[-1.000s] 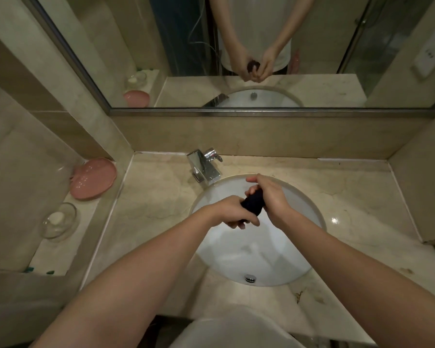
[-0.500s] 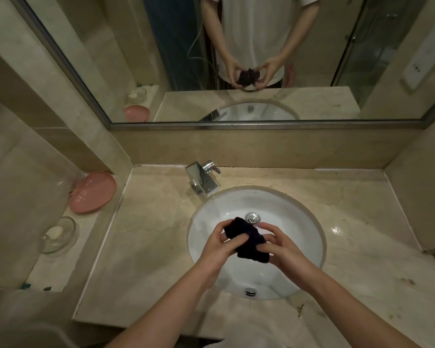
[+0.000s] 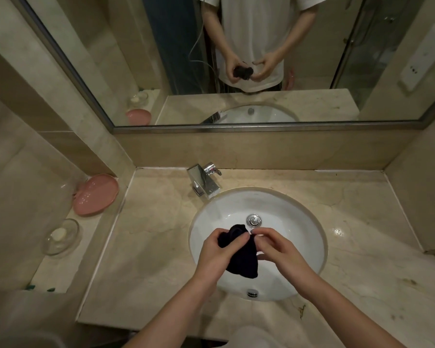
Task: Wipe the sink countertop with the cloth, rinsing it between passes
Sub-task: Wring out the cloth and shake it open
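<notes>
A dark, matt cloth (image 3: 241,257), soft and crumpled, hangs over a glossy white ceramic basin (image 3: 296,222) set into a polished beige marble surface (image 3: 156,247), veined and gleaming under the light. The square tap (image 3: 204,182) and round drain plug (image 3: 253,220) are bright chromed metal. On the side ledge, a smooth pink plastic dish (image 3: 96,194) sits near a clear glass dish (image 3: 60,237). The mirror (image 3: 312,46) carries a brushed metal frame.

One camera sits on the person's head, looking down and forward, close over the sink (image 3: 258,209) and mirror (image 3: 236,59).
</notes>
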Action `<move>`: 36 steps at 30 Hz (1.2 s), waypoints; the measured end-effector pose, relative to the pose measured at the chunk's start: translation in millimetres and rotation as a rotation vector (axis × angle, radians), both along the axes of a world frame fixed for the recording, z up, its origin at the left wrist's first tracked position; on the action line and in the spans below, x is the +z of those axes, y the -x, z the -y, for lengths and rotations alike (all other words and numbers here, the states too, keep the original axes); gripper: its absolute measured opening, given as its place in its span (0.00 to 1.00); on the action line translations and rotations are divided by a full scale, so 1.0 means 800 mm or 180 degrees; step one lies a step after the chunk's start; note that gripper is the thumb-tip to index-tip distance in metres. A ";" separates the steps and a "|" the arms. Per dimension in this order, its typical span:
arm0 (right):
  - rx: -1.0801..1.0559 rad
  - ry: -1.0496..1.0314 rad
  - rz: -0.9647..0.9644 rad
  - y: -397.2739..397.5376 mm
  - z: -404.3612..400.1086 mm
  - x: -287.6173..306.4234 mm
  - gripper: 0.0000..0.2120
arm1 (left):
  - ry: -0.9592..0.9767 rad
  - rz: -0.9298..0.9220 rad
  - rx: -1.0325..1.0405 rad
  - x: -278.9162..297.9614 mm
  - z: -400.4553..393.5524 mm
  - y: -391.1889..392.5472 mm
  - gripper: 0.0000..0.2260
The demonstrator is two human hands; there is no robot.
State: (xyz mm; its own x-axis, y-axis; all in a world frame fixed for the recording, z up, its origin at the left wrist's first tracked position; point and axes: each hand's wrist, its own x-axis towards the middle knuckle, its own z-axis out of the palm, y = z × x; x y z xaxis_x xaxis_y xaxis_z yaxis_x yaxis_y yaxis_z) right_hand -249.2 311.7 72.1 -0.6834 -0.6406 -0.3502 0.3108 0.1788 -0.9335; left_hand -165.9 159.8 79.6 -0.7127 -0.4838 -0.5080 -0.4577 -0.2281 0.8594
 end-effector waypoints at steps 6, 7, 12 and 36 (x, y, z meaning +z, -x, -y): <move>-0.0186 -0.0099 0.0060 -0.005 0.000 -0.006 0.03 | -0.0678 -0.0040 -0.0165 0.009 0.011 -0.005 0.22; -0.0402 0.0003 0.0264 -0.006 0.000 -0.005 0.03 | -0.0773 -0.0100 -0.0148 0.009 0.014 -0.006 0.19; -0.1030 0.0099 -0.0085 -0.008 -0.005 0.005 0.03 | -0.0446 -0.0060 0.0242 0.003 0.031 -0.012 0.13; -0.1085 0.0824 -0.0234 0.052 0.004 0.096 0.06 | 0.0027 -0.0305 -0.1984 0.047 0.031 0.003 0.14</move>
State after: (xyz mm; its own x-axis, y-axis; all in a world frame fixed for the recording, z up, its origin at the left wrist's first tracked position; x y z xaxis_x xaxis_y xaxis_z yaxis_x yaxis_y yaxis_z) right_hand -291.2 308.3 148.6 -0.8881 -0.4344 -0.1502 0.2426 -0.1654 -0.9559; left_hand -168.6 135.0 117.1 -0.9042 0.0336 -0.4259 -0.4233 0.0636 0.9037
